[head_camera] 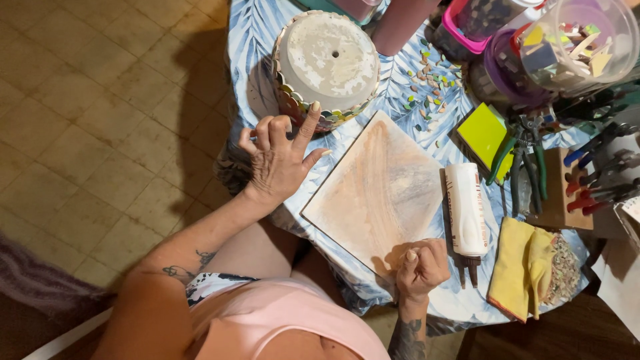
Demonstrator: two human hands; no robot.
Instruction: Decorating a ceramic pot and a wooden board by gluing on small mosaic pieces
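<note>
An upturned white pot with small mosaic tiles glued around its rim stands on the table. My left hand hovers at its near side, fingers spread, one fingertip against the tiled rim. A square pale tile board lies tilted in front of me. My right hand is a closed fist at the board's near corner; whether it pinches a small piece is hidden. A white glue bottle lies just right of that hand.
A blue leaf-print cloth covers the table. Loose mosaic pieces are scattered behind the board. Clear tubs of tiles, a green tile, nippers, a wooden block with tools and a yellow cloth crowd the right side.
</note>
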